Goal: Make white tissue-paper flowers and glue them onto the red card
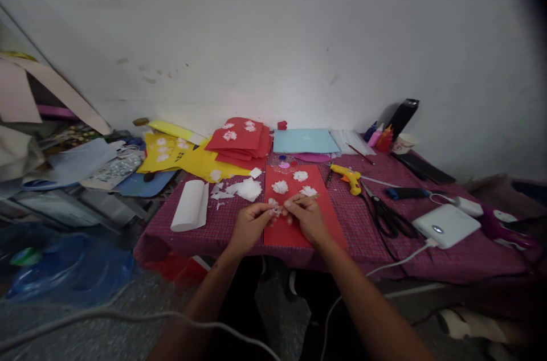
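Note:
Over the lower part of a red paper sheet [284, 234], my hands meet at a small white paper flower [277, 209]. My left hand [250, 228] pinches it from the left between thumb and fingers. From the right, the closed fingertips of my right hand [310, 217] pinch its other edge. Fingers cover part of the flower. Above my hands, several crumpled white paper flowers [280, 186] lie on the red sheet. Left of it are a heap of white paper scraps [249, 189] and a roll of white paper [187, 205].
Right of the sheet lie a yellow glue gun [348, 177], black scissors [387, 216] and a white power bank [447, 226] with a cable. Behind are stacked red cards [241, 139], yellow paper [200, 161], a light-blue folder [305, 140] and paint bottles [385, 138].

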`<state>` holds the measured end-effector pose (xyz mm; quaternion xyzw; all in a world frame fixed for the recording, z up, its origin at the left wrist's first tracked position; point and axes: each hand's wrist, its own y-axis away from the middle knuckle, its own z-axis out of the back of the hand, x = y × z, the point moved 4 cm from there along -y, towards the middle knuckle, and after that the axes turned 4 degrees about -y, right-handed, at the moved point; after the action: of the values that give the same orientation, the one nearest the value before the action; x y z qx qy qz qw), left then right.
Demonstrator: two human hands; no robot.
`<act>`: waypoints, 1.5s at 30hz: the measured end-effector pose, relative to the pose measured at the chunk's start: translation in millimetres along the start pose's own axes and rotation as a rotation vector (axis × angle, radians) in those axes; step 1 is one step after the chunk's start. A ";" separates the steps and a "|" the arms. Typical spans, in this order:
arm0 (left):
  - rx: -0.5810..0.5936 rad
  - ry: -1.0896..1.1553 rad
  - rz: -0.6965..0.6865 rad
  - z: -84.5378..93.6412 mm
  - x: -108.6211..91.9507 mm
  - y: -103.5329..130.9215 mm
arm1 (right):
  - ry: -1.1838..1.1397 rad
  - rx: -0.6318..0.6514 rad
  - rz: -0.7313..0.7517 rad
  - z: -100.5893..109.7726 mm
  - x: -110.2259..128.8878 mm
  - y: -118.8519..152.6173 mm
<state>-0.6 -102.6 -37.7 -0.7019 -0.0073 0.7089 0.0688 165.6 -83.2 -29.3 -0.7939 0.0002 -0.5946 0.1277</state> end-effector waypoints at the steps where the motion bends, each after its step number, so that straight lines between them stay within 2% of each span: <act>1: 0.009 -0.015 -0.004 -0.8 -1.5 0.5 | -0.020 -0.002 -0.002 0.4 -1.0 -0.1; 10: 0.016 0.024 -0.010 -1.5 -0.6 -0.2 | -0.174 0.066 -0.049 0.8 -5.6 0.5; 17: 0.027 -0.034 -0.016 -2.2 -6.9 2.0 | -0.024 0.017 -0.010 -0.8 0.5 0.5; 22: 0.030 -0.060 -0.015 -2.3 -8.1 2.6 | -0.041 0.044 -0.026 -0.6 -1.1 -0.4; 28: 0.011 -0.034 0.002 -2.1 0.8 -0.4 | -0.069 0.059 -0.010 -0.1 0.2 -0.8; 31: -0.021 0.021 0.046 0.8 5.2 -2.0 | -0.096 0.001 0.016 3.1 2.3 -1.7; 35: -0.121 0.068 0.079 17.3 3.9 -1.4 | -0.176 -0.181 0.022 10.8 2.7 -2.9; 38: -0.187 -0.104 0.043 31.7 -3.8 0.4 | -0.205 -0.238 0.010 12.6 1.6 -3.7; 40: -0.193 -0.298 -0.043 34.2 -10.9 0.4 | -0.200 -0.243 0.007 12.5 0.8 -4.1; 45: -0.097 -0.665 -0.347 13.1 -20.0 -4.7 | -0.194 -0.221 -0.004 12.2 -2.1 -4.6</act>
<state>-13.1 -99.0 -17.1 -0.4243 -0.1815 0.8747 0.1482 175.8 -76.0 -33.5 -0.8568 0.0518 -0.5117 0.0378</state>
